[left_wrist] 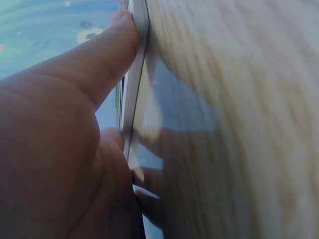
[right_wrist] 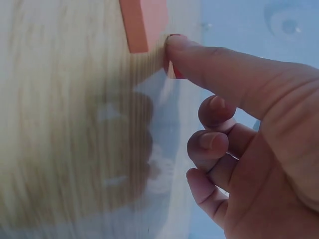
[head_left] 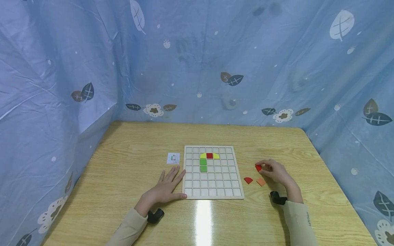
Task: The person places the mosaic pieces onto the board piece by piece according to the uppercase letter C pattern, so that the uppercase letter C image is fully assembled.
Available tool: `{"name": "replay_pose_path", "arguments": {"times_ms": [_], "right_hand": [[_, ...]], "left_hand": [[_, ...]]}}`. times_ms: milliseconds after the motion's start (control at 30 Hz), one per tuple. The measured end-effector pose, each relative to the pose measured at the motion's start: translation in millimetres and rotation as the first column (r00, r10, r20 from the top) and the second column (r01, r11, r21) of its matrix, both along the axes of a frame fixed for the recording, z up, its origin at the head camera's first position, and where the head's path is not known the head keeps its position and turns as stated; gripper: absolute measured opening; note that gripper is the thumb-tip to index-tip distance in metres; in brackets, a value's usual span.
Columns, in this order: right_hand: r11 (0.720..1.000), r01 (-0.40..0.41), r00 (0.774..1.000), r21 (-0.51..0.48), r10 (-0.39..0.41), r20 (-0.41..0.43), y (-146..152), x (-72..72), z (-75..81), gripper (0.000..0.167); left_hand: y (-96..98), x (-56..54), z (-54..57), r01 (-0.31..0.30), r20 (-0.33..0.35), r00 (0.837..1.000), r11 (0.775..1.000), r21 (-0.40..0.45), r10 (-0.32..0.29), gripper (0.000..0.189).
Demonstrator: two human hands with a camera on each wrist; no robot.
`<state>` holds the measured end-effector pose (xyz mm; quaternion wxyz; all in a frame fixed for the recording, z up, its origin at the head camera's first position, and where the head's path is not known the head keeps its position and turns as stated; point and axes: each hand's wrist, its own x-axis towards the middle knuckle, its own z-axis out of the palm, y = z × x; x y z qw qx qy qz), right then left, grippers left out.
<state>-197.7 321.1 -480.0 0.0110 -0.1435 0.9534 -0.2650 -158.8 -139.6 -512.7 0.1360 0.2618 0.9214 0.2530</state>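
My left hand (head_left: 164, 188) lies with fingers spread on the table, its thumb and fingertips touching the left edge of a white gridded board (head_left: 212, 197). On the board, a red square tile (head_left: 209, 155) sits between two yellow quarter-round tiles (head_left: 216, 156). Below the left yellow one are two green square tiles (head_left: 203, 165). To the board's right, my right hand (head_left: 275, 171) pinches a small red tile (right_wrist: 178, 74) between thumb and finger; the fingers partly hide its shape. Near that hand lie a red quarter-round tile (head_left: 248, 180) and an orange square tile (head_left: 261, 181).
A small card (head_left: 173, 158) printed with a coloured grid pattern lies left of the board. The wooden table (head_left: 138, 140) is surrounded at the back and sides by a blue leaf-patterned curtain (head_left: 197, 61). Light glares on the tabletop in front of the board.
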Motion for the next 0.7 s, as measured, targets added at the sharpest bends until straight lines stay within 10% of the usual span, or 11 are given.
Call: {"name": "replay_pose_path", "arguments": {"times_ms": [500, 700], "right_hand": [[1.0, 0.017, 1.0, -0.005, -0.017, 0.003, -10.2, -0.5, 0.5, 0.021], [1.0, 0.004, 1.0, -0.02, -0.004, -0.01, -15.4, -1.3, -0.4, 0.023]], "left_hand": [[2.5, 1.1, 10.8, 0.014, 0.015, 1.0, 1.0, -0.017, -0.014, 0.088], [0.2, -0.6, -1.1, -0.003, -0.001, 1.0, 1.0, -0.006, 0.003, 0.09]]}}
